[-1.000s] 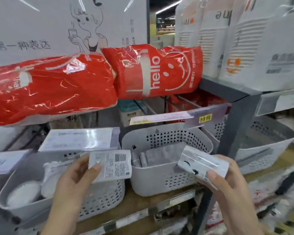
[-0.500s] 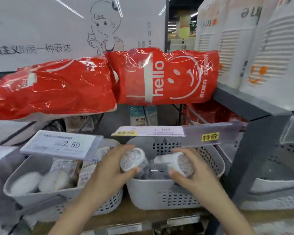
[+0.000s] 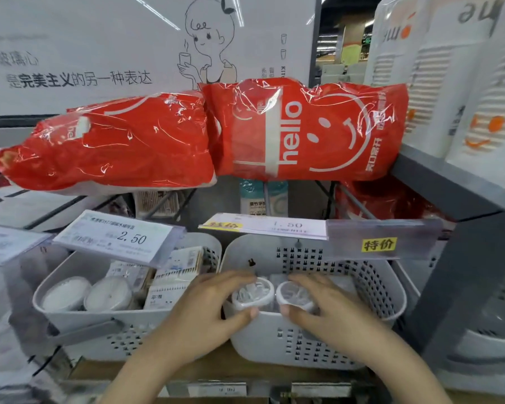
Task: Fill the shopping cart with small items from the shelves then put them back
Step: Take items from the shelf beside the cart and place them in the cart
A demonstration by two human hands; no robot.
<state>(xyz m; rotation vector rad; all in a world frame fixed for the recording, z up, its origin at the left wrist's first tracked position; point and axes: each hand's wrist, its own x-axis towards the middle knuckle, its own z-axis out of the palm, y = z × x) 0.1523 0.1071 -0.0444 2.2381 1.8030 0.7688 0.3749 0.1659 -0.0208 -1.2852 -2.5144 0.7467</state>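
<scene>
Over the right-hand basket: both hands reach into the pale grey perforated plastic basket (image 3: 318, 342) on the wooden shelf (image 3: 216, 367), under the price tag reading 1.50 (image 3: 263, 227).
Left hand: the left hand (image 3: 204, 313) curls its fingers and thumb round a small clear round plastic tub (image 3: 252, 293), just above the basket's near wall.
Right hand: the right hand (image 3: 327, 307) holds a second small clear round tub (image 3: 293, 295) in the same way, thumb at the front and fingers over the top; the two tubs sit side by side, almost touching.
Step in hand: judging by hands low inside the basket, either the tubs are being set back or lifted out; the view does not settle which.
Next move: if returning, lower both tubs to the basket floor and loosen the fingers; if taking, raise them clear of the rim without catching it.
Neighbour: a second grey basket (image 3: 79, 319) to the left holds white round lidded tubs (image 3: 108, 293) and boxed cotton swabs (image 3: 175, 272).
Hidden: the shopping cart is out of view; the basket floor is covered by the hands; the tubs' contents are too blurred to name.
Above: two red "hello" plastic packs (image 3: 303, 132) lie across the upper rail.
</scene>
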